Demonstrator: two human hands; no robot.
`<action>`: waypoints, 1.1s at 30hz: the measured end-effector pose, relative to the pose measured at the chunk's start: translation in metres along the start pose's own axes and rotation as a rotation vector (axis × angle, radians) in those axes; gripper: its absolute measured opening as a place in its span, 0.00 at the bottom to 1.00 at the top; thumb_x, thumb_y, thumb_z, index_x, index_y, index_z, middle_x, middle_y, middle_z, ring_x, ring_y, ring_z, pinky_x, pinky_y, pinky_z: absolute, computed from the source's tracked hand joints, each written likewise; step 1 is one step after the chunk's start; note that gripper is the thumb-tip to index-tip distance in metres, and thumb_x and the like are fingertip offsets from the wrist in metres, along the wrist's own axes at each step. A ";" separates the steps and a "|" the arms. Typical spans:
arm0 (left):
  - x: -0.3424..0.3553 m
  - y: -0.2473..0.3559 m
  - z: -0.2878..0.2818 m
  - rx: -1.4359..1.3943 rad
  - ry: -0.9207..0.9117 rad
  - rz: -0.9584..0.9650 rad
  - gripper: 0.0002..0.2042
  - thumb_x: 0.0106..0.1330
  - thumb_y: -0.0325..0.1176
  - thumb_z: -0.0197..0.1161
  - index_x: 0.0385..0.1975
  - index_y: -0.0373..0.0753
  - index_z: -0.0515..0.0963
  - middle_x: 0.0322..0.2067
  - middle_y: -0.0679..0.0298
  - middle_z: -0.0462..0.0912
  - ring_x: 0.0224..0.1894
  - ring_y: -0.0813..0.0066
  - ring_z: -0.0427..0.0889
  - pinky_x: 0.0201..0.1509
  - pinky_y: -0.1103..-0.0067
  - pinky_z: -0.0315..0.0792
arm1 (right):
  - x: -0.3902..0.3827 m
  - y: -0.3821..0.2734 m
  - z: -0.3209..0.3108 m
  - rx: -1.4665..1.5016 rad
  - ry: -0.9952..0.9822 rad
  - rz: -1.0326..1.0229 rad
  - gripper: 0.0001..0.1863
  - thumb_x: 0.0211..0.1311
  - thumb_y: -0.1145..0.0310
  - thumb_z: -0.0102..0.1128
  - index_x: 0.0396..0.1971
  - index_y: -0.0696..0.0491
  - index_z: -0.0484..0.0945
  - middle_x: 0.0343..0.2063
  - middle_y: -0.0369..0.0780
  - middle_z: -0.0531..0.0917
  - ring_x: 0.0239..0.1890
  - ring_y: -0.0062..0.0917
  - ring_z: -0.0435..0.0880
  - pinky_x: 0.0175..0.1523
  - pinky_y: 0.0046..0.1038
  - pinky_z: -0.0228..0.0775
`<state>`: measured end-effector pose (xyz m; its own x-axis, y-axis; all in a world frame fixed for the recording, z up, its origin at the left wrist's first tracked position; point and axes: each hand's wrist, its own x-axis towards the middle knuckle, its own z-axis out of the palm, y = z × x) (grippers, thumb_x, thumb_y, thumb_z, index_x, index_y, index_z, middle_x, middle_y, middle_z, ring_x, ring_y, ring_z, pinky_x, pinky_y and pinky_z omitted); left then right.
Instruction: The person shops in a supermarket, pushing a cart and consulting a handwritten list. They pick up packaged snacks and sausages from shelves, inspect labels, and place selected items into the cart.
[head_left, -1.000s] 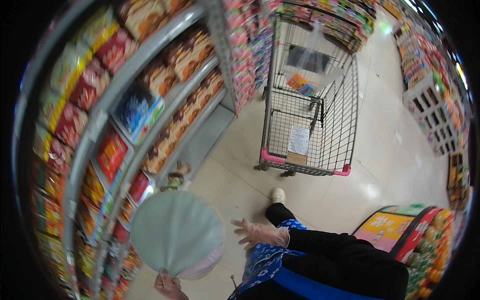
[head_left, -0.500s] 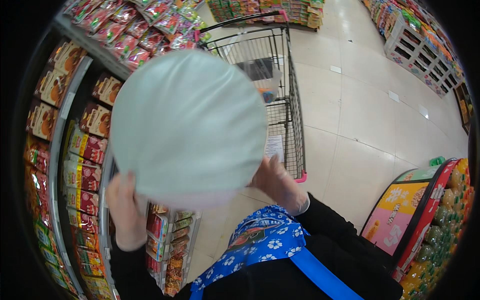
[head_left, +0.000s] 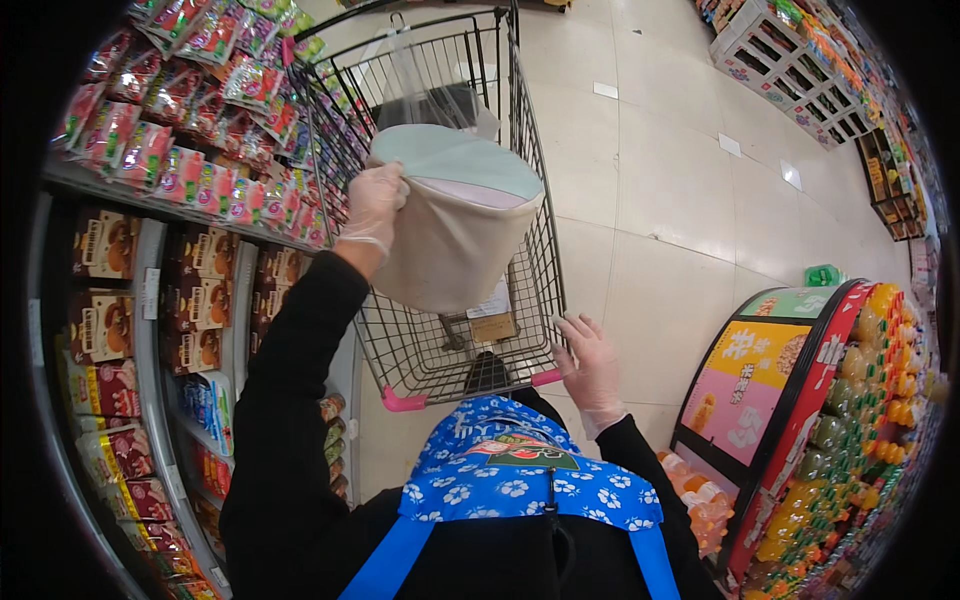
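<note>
My gloved left hand [head_left: 374, 207] grips the upper left edge of a soft, round fabric cylinder [head_left: 450, 244] with a pale mint top, a lilac band and a grey-beige side, held inside or over the metal shopping cart [head_left: 540, 220]. My gloved right hand [head_left: 585, 360] is open beside the cart's near right corner, with fingers apart. In the cart hang a clear plastic bag [head_left: 405, 80] and, low down, lie a paper sheet and cardboard [head_left: 492, 328], partly behind the cylinder.
Shelves of boxed snacks [head_left: 105, 330] and bagged sweets [head_left: 200, 190] line the left. At right stand a curved display stand [head_left: 752, 380] with bottles [head_left: 860, 400] and orange packs [head_left: 695, 500] beside it. Stacked display crates [head_left: 785, 75] stand at upper right, beyond the tiled floor [head_left: 680, 210].
The cylinder has moved forward from near my body into the cart area, its grey side now showing. My right hand has left it and opened by the cart's rim; my left still grips it.
</note>
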<state>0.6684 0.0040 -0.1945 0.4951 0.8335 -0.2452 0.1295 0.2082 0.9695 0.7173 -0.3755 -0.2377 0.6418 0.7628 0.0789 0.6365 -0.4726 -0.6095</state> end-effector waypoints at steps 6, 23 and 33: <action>0.041 -0.126 -0.001 0.104 0.110 0.012 0.16 0.71 0.37 0.57 0.17 0.43 0.71 0.14 0.74 0.68 0.14 0.86 0.61 0.18 0.81 0.52 | 0.025 -0.010 0.039 -0.213 -0.063 0.082 0.27 0.54 0.69 0.69 0.57 0.51 0.76 0.62 0.46 0.73 0.64 0.49 0.69 0.63 0.44 0.67; -0.051 -0.422 0.044 0.518 0.317 -0.614 0.20 0.66 0.36 0.66 0.53 0.32 0.76 0.51 0.52 0.82 0.54 0.56 0.80 0.58 0.68 0.73 | 0.008 0.013 0.083 -0.327 -0.135 0.145 0.20 0.54 0.75 0.63 0.50 0.52 0.82 0.47 0.39 0.84 0.48 0.41 0.80 0.53 0.39 0.74; -0.012 -0.512 0.037 0.681 0.208 -0.718 0.28 0.52 0.37 0.77 0.50 0.28 0.79 0.50 0.43 0.82 0.54 0.51 0.83 0.56 0.67 0.78 | 0.010 0.012 0.085 -0.355 -0.158 0.188 0.19 0.51 0.75 0.63 0.45 0.46 0.84 0.41 0.35 0.86 0.44 0.37 0.80 0.50 0.37 0.71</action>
<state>0.6286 -0.1313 -0.6880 -0.0438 0.7120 -0.7008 0.8331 0.4132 0.3677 0.6947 -0.3356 -0.3111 0.7050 0.6940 -0.1459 0.6401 -0.7113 -0.2905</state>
